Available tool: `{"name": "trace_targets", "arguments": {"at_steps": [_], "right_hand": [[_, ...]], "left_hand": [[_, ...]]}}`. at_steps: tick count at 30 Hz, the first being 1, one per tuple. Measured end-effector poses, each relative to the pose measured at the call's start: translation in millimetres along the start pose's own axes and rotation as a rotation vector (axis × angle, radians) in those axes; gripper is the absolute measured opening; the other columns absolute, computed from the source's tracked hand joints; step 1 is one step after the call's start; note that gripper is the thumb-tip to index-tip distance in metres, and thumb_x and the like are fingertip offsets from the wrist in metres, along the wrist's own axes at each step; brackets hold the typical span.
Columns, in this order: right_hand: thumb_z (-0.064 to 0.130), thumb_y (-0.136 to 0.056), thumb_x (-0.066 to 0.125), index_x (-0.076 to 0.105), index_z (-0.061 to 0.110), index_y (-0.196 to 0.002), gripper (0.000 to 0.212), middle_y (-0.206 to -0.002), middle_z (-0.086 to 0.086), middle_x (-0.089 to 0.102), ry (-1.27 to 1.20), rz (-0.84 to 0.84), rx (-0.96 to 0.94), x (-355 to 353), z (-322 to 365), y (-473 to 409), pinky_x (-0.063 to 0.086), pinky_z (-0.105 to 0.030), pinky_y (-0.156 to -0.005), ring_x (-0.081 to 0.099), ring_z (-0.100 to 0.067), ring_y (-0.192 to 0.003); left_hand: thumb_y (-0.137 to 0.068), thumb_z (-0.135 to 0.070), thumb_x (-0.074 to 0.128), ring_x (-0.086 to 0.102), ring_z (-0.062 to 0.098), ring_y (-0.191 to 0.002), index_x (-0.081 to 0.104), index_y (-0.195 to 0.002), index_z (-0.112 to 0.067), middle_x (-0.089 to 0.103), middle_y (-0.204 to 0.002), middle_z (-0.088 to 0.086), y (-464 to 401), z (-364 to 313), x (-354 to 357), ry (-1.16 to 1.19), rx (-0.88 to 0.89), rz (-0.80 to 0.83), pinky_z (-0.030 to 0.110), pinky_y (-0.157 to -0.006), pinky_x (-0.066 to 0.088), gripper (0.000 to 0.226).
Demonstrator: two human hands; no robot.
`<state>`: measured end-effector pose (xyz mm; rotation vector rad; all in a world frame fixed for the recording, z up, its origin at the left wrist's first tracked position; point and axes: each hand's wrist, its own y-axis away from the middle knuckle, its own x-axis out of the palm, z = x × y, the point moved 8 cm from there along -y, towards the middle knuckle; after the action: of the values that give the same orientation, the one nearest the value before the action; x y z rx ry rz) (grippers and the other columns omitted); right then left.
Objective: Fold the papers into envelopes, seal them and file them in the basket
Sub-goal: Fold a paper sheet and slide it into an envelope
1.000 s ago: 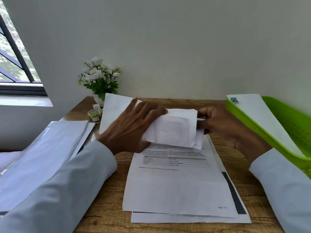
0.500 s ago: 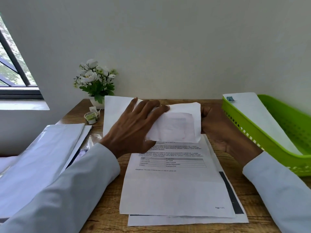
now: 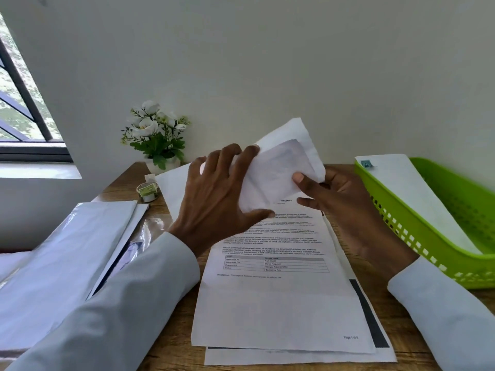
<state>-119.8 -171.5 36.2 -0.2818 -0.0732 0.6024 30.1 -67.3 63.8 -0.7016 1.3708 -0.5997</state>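
A white envelope (image 3: pixel 284 162) with a folded sheet showing through it is held up, tilted, above the desk. My left hand (image 3: pixel 217 194) grips its left end between fingers and thumb. My right hand (image 3: pixel 337 199) pinches its right lower edge with the thumb on front. Beneath lies a stack of printed papers (image 3: pixel 278 298). The green basket (image 3: pixel 417 236) stands at the right with one stamped envelope (image 3: pixel 417 199) leaning inside.
A pile of white envelopes (image 3: pixel 59 261) lies at the left. A small tape roll (image 3: pixel 147 190) and a pot of white flowers (image 3: pixel 155 137) stand at the back by the wall. Another white sheet (image 3: pixel 171 188) lies behind my left hand.
The envelope has been lifted off the papers and tilted, right end up. My right thumb has come round to its front.
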Motion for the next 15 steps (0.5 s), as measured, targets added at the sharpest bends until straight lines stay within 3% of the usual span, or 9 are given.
{"name": "trace_targets", "arguments": {"at_steps": [3,6,9,12,15], "right_hand": [[0.014,-0.087,0.067,0.072,0.000,-0.102,0.021,-0.091,-0.007,0.077,-0.060,-0.011,-0.034,-1,6,0,0.057,-0.047,-0.090,0.073,-0.019,-0.084],[0.013,-0.080,0.068,0.073,-0.001,-0.095,0.021,-0.092,-0.012,0.077,-0.122,0.054,-0.060,-5,13,-1,0.060,-0.045,-0.082,0.073,-0.025,-0.083],[0.014,-0.076,0.068,0.077,0.003,-0.088,0.018,-0.099,-0.014,0.075,-0.224,0.141,-0.090,-3,23,-1,0.059,-0.037,-0.075,0.070,-0.028,-0.091],[0.007,-0.081,0.059,0.076,0.005,-0.090,0.019,-0.096,-0.009,0.076,-0.330,0.174,-0.100,1,31,-1,0.057,-0.029,-0.068,0.071,-0.021,-0.087],[0.006,-0.082,0.060,0.070,0.002,-0.101,0.022,-0.096,-0.009,0.076,-0.395,0.109,-0.094,-1,34,-3,0.058,-0.028,-0.070,0.072,-0.020,-0.087]], "left_hand": [[-0.059,-0.092,0.052,0.046,0.023,-0.117,0.030,-0.143,-0.023,0.044,-0.138,0.004,-1,-2,-6,0.153,-0.068,0.039,0.047,-0.100,0.039,0.112],[-0.064,-0.087,0.053,0.049,0.015,-0.118,0.029,-0.143,-0.029,0.047,-0.136,-0.003,-13,7,-18,0.401,-0.233,0.046,0.035,-0.095,0.042,0.100],[-0.069,-0.074,0.063,0.063,0.007,-0.093,0.059,-0.119,-0.031,0.068,-0.106,-0.005,-27,22,-16,0.730,-0.459,0.137,0.031,-0.080,0.050,0.067],[-0.076,-0.041,0.079,0.064,0.023,-0.075,0.072,-0.094,-0.008,0.072,-0.089,0.016,-33,18,-12,1.151,-0.567,0.268,0.038,-0.074,0.049,0.038],[-0.073,-0.022,0.082,0.071,0.037,-0.090,0.072,-0.100,-0.001,0.074,-0.099,0.018,-29,15,-9,1.316,-0.592,0.351,0.046,-0.083,0.057,0.035]]}}
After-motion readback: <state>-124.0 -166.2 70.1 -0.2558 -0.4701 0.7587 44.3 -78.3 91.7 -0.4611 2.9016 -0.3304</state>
